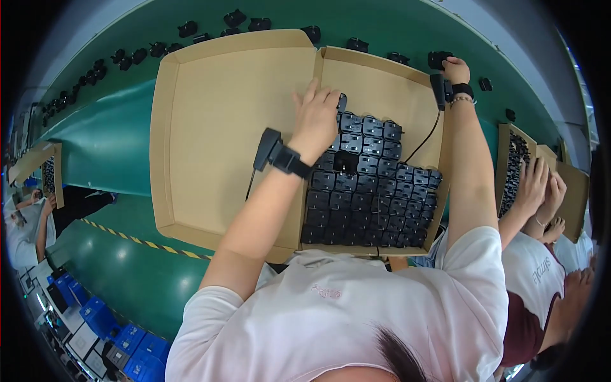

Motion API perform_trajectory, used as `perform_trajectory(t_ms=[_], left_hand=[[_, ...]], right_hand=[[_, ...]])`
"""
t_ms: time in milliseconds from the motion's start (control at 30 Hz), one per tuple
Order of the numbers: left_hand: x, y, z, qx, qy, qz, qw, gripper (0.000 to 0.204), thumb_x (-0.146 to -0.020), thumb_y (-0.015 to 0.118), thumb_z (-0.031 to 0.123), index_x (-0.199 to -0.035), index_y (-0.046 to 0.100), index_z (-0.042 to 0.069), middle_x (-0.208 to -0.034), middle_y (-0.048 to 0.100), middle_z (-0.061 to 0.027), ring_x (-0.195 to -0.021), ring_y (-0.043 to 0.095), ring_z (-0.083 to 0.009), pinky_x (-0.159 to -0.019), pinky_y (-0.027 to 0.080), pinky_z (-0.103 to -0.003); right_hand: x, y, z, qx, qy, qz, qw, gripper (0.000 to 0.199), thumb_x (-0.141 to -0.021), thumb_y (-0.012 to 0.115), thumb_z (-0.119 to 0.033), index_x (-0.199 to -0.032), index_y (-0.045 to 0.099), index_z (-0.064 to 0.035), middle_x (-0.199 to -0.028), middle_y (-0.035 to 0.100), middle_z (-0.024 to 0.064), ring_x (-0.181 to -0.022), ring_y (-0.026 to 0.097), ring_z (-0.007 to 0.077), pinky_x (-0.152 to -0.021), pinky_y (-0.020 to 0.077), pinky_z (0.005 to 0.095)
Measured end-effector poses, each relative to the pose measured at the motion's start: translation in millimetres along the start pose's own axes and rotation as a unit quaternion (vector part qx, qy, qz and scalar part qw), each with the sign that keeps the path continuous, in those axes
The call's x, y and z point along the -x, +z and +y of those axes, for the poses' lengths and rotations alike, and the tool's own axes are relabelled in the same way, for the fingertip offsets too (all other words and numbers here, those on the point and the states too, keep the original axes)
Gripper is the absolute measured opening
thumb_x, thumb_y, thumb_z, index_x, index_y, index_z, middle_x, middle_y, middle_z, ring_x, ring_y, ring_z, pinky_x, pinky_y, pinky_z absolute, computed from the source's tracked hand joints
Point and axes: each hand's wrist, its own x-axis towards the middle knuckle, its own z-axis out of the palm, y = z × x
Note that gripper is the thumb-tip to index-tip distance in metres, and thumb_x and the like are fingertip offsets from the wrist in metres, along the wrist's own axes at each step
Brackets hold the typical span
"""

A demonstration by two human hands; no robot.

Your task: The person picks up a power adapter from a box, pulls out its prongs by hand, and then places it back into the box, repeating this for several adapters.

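Brown cardboard makes the shallow box (375,73), whose flat lid (223,134) lies open to the left on the smooth green conveyor belt (108,146). We see rows of matte black plastic adapters (369,191), blocky and square, packed tightly in the box. The left hand (316,118) rests on the top row with fingers spread, touching an adapter there. The right hand (455,69) reaches over the far box edge and closes around one loose black adapter (438,60) on the belt. Both wrists carry black straps.
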Motion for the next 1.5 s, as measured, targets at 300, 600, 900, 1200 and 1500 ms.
perform_trajectory(t_ms=[300,600,900,1200,1500], left_hand=[[-66,24,-2,-0.240,-0.095,-0.323,0.911,0.043,-0.070,0.068,0.030,-0.106,0.060,0.009,-0.110,0.056,-0.0144,-0.112,0.042,-0.0358,-0.094,0.006,-0.073],[-27,-1,36,0.151,-0.103,-0.005,0.983,0.050,-0.063,0.076,0.015,-0.106,0.053,0.005,-0.109,0.052,-0.0170,-0.103,0.049,-0.0339,-0.094,0.037,-0.049],[55,-75,107,0.499,-0.090,-0.017,0.862,0.052,-0.064,0.072,0.001,-0.112,0.052,0.004,-0.117,0.050,-0.0147,-0.107,0.052,-0.0247,-0.088,0.044,-0.033],[103,-94,122,0.445,-0.074,0.086,0.888,0.040,-0.065,0.063,-0.009,-0.104,0.060,0.002,-0.112,0.059,-0.0128,-0.100,0.059,-0.0209,-0.082,0.049,-0.030],[111,-118,133,0.371,-0.032,0.117,0.921,0.044,-0.060,0.061,-0.013,-0.101,0.062,0.003,-0.103,0.063,-0.0134,-0.095,0.061,-0.0260,-0.080,0.050,-0.031]], right_hand=[[-26,31,27,0.488,-0.090,-0.023,0.868,0.028,-0.077,0.059,-0.015,-0.104,0.062,-0.0071,-0.099,0.065,0.0134,-0.090,0.062,0.0297,-0.079,0.0489,0.0360],[203,-12,-54,0.012,-0.168,-0.311,0.935,0.037,-0.084,0.061,-0.014,-0.120,0.053,-0.0082,-0.105,0.062,0.0068,-0.093,0.058,0.0139,-0.078,0.0478,0.0287],[332,-51,-59,-0.363,-0.066,-0.454,0.811,0.042,-0.083,0.058,-0.003,-0.122,0.044,0.0006,-0.117,0.053,0.0109,-0.104,0.052,0.0154,-0.087,0.0445,0.0284],[369,-79,-83,-0.103,-0.412,-0.278,0.861,0.047,-0.076,0.062,0.006,-0.118,0.042,-0.0011,-0.114,0.054,0.0164,-0.100,0.056,0.0207,-0.085,0.0460,0.0307],[390,-78,-102,-0.178,-0.578,-0.263,0.752,0.063,-0.072,0.061,0.015,-0.119,0.031,-0.0159,-0.108,0.049,0.0273,-0.078,0.062,0.0240,-0.070,0.0515,0.0339]])
